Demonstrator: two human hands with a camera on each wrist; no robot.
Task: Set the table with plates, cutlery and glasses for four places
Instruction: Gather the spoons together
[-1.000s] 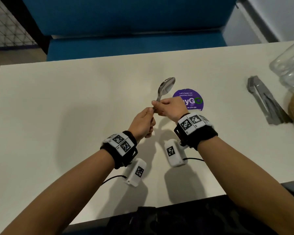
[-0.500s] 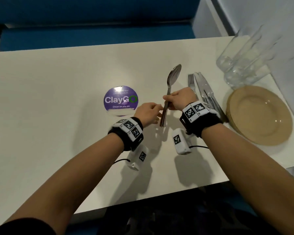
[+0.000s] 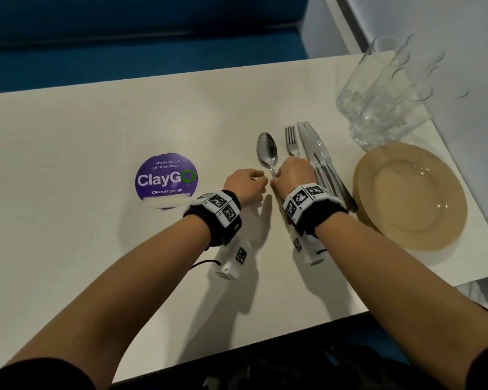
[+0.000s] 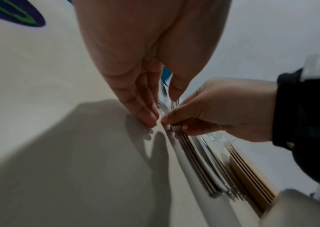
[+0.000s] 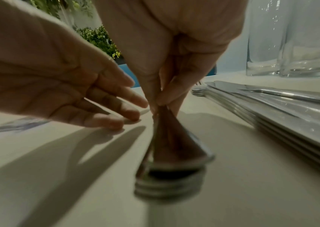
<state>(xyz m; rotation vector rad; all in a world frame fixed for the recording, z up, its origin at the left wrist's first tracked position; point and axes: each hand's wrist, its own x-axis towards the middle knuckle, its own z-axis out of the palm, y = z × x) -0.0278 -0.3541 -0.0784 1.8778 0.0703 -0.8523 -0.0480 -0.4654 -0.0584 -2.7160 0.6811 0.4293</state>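
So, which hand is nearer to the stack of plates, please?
The right. The right hand pinches the spoons, with only the forks and knives between it and the plates. The left hand is farther, beyond the spoons.

table (image 3: 68, 153) cream | plates (image 3: 412, 198) tan | sticker (image 3: 166, 178) purple, white text | spoons (image 3: 266, 150) silver

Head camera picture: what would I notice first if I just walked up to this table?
Probably the two hands meeting mid-table: the right hand pinches a stack of spoons, the left hand open beside it. Next, the purple ClayGo sticker to their left, and the tan plates with glasses behind them on the right.
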